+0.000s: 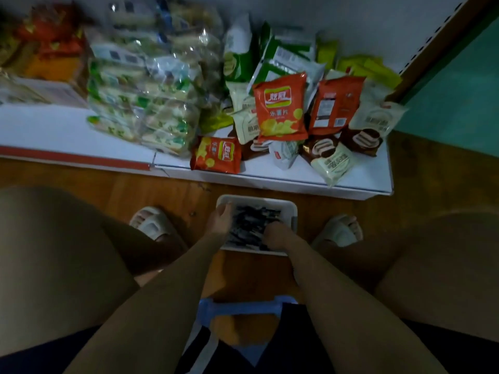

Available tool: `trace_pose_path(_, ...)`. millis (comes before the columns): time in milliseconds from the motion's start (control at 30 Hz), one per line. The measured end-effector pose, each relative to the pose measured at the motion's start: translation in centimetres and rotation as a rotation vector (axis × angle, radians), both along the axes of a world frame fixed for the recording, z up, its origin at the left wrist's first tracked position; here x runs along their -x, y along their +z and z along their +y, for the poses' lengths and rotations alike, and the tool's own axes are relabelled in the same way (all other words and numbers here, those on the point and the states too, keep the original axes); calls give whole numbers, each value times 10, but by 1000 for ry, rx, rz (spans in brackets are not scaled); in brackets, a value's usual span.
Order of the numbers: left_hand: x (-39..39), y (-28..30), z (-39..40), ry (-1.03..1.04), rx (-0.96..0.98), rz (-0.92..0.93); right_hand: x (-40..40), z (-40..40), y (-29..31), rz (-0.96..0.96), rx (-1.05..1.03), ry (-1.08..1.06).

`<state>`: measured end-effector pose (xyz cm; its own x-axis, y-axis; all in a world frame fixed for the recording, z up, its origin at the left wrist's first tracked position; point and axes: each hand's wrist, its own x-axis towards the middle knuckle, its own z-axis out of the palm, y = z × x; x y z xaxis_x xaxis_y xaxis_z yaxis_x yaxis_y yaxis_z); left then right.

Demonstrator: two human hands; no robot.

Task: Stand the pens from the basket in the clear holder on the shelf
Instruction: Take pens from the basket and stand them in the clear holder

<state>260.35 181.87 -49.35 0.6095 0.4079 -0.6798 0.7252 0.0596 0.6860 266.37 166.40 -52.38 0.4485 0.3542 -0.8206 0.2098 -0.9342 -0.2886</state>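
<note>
— Two hands of yours are down in the basket (293, 211), which sits on the wooden floor (421, 179) between your sandalled feet (152, 225).

— Where are the pens (252, 225)?

— Heaped in that white basket, a dark jumble with pale bits; the blur is too heavy to count them or pick out any single one.

— And your left hand (222, 220)?

— It lies along the basket's left side, at the edge of the pile. Its fingers (226, 209) look bent over toward the far corner, but you cannot tell from this view whether they pinch a pen or only rest there.

— The right hand (278, 234)?

— It is on the pile's near right part, knuckles up, fingers tucked under into the pens. Whether they close on one is hidden.

— What lies beyond the basket?

— A low white shelf (54, 130) with a red front strip, loaded with snack packets: orange crisp bags (280, 105), cream and brown cake packs (333, 163), clear-wrapped green and white packs (145, 103) to the left. No clear holder can be made out among them.

— Anything nearer you?

— A pale blue stool (240, 306) shows between your knees.
</note>
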Motion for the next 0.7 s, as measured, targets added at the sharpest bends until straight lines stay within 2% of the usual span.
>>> trace_pose_path(100, -5, -14, 3, -63, -9, 22, -1, 8, -26, -4, -39, -102)
trace_pose_path(267, 1, -51, 4, -143, 102, 57, 7, 6, -67, 84, -45, -73)
trace_pose_path(433, 0, -63, -3, -15, 193, 155, 14, 8, -94, 108, -16, 47)
trace_pose_path(500, -3, -65, -5, -7, 166, 177, 12, 10, -98, 89, -4, 113)
trace_pose_path(700, -5, -70, -4, 17, 162, 142, 4, 11, -101, 38, -36, 36)
